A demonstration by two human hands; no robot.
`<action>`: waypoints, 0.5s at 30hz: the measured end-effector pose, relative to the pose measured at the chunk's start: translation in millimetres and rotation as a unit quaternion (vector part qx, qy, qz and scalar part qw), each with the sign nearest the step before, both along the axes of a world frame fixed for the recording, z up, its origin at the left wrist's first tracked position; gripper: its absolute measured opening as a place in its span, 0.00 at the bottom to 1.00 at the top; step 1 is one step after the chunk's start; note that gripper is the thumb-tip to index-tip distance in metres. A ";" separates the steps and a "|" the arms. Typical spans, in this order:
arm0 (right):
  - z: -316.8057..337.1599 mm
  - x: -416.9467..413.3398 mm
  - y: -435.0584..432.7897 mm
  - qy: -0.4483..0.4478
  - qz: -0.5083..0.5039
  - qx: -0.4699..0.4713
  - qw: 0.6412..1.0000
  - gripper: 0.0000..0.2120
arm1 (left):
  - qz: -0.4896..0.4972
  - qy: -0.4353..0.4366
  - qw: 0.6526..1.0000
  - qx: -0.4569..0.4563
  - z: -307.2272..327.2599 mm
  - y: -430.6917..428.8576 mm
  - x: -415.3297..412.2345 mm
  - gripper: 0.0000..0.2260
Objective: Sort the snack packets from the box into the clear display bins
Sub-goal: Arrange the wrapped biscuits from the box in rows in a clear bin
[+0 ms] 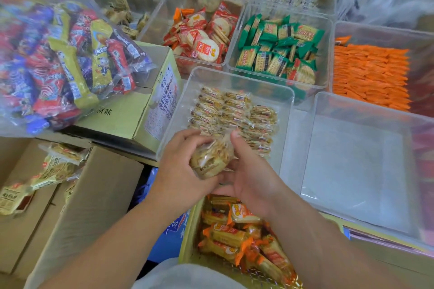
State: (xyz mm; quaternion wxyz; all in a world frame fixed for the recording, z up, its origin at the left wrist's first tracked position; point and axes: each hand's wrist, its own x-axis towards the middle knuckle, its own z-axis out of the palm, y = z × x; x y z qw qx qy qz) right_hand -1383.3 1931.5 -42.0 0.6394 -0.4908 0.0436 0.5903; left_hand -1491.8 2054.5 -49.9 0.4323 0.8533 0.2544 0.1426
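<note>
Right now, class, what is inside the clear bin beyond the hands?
Rows of snack packets lie in the bin. The left hand, right hand and their bundle hide its near part.

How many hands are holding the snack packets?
2: the left hand grips the packets from the left, the right hand from the right, at the bin's near edge.

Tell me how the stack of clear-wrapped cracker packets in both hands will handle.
Probably apt to slide apart: the cracker packets are separate glossy wrappers, cupped by left hand and right hand together. Likely light, being thin film around small crackers. Probably fragile; hard squeezing could crack the crackers visible inside.
</note>
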 end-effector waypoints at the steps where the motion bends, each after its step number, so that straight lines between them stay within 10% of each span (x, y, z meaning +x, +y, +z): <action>1: 0.4 -0.4 -0.1 0.003 -0.007 0.006 1.000 0.25 | -0.008 0.012 1.000 -0.012 2.7 -1.3 -1.3 0.33; 15: -12.5 11.9 -12.3 -0.049 0.014 0.001 0.999 0.18 | -0.024 0.032 0.985 -0.165 -0.1 12.0 -10.9 0.29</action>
